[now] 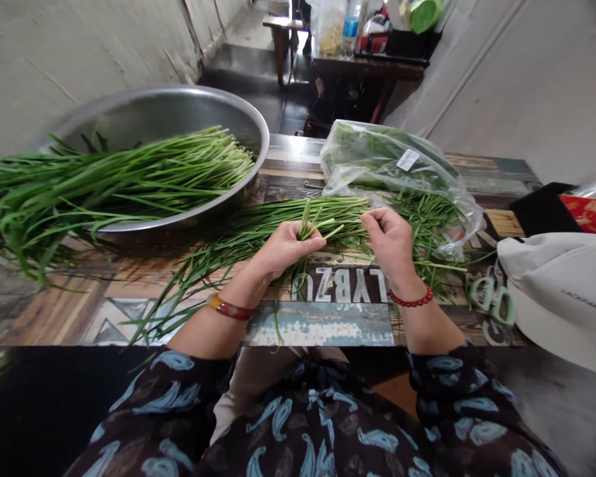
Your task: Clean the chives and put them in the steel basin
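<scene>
My left hand (289, 246) is closed around a few garlic chives (335, 231), their pale stem ends poking out past the thumb. To its right, my right hand (391, 240) has its thumb and fingers pinched together, and whatever may be between them is too small to make out. Under and behind both hands lies a loose pile of garlic chives (258, 218), leaves to the left and stem ends to the right. A large steel basin (179, 99) at the left holds a thick bunch of chives (169, 175), whose leaves hang over its rim.
A clear plastic bag (407, 159) with more greens lies behind my right hand, with loose green scraps (434, 218) beside it. Green-handled scissors (491, 295) and a white cap (566, 285) are at the right. All rest on a patterned wooden table (338, 321).
</scene>
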The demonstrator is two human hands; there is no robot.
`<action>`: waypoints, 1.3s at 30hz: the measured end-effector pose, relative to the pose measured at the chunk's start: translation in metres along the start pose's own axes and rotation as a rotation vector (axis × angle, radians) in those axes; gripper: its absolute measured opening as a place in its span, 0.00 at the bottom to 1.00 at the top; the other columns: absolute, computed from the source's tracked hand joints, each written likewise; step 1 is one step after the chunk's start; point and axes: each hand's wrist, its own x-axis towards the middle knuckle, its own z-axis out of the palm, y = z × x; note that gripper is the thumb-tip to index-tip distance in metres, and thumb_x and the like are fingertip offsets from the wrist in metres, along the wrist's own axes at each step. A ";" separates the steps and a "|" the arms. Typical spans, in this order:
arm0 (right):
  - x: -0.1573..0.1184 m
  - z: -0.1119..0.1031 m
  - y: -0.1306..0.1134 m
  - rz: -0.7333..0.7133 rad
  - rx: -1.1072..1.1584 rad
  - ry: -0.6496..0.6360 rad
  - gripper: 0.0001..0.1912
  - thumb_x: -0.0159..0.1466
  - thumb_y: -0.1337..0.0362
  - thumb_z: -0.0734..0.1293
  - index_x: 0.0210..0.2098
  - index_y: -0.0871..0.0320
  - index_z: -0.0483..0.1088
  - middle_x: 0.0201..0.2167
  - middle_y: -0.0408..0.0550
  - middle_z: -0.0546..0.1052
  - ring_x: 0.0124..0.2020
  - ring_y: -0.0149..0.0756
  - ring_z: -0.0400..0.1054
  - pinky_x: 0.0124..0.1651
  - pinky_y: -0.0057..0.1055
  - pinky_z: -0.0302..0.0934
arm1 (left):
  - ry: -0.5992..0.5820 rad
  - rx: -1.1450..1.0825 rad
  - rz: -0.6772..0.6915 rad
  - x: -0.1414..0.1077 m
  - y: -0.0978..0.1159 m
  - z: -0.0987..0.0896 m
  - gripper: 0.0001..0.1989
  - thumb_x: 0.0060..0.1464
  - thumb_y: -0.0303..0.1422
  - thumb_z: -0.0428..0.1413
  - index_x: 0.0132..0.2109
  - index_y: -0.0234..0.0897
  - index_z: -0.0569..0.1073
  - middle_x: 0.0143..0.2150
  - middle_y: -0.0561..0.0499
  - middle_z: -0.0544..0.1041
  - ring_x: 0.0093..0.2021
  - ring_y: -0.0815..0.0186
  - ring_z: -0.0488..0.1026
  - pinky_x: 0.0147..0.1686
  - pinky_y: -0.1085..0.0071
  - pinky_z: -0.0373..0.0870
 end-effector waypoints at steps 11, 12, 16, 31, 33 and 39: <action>-0.007 0.008 -0.018 -0.266 -0.100 -0.235 0.08 0.66 0.58 0.66 0.32 0.54 0.72 0.30 0.44 0.76 0.32 0.34 0.69 0.40 0.33 0.64 | -0.043 0.076 0.029 0.000 0.001 0.002 0.17 0.46 0.42 0.64 0.26 0.32 0.70 0.21 0.57 0.62 0.24 0.75 0.55 0.26 0.74 0.51; -0.008 0.010 -0.018 -0.313 -0.131 -0.225 0.09 0.66 0.59 0.65 0.31 0.54 0.70 0.29 0.44 0.75 0.32 0.35 0.68 0.40 0.34 0.64 | -0.043 0.085 0.029 0.000 0.002 0.002 0.17 0.46 0.42 0.64 0.26 0.32 0.70 0.21 0.57 0.62 0.24 0.75 0.55 0.26 0.74 0.51; -0.006 0.013 -0.010 -0.423 -0.219 -0.154 0.12 0.70 0.61 0.60 0.31 0.54 0.68 0.30 0.46 0.75 0.35 0.37 0.69 0.43 0.36 0.62 | -0.057 0.115 0.032 0.000 0.003 0.003 0.17 0.46 0.42 0.63 0.26 0.32 0.71 0.21 0.57 0.63 0.24 0.74 0.56 0.26 0.74 0.52; -0.006 0.013 -0.008 -0.397 -0.228 -0.299 0.15 0.71 0.58 0.57 0.31 0.54 0.67 0.30 0.46 0.75 0.34 0.36 0.69 0.41 0.32 0.62 | -0.078 0.070 0.041 0.001 0.001 -0.001 0.17 0.50 0.44 0.62 0.30 0.32 0.72 0.25 0.56 0.66 0.26 0.73 0.59 0.28 0.74 0.55; -0.001 0.006 -0.002 -0.338 -0.257 -0.226 0.17 0.72 0.57 0.56 0.30 0.54 0.68 0.29 0.46 0.76 0.33 0.36 0.70 0.41 0.33 0.62 | -0.078 0.035 0.051 0.002 0.000 -0.003 0.18 0.51 0.45 0.62 0.31 0.33 0.72 0.26 0.55 0.67 0.26 0.73 0.59 0.28 0.74 0.56; 0.020 -0.023 0.017 -0.129 -0.240 0.119 0.14 0.70 0.57 0.59 0.34 0.55 0.72 0.31 0.45 0.78 0.34 0.37 0.72 0.40 0.33 0.64 | -0.066 -0.192 0.097 0.002 0.003 -0.005 0.17 0.53 0.44 0.62 0.32 0.34 0.71 0.31 0.52 0.71 0.31 0.71 0.67 0.33 0.74 0.66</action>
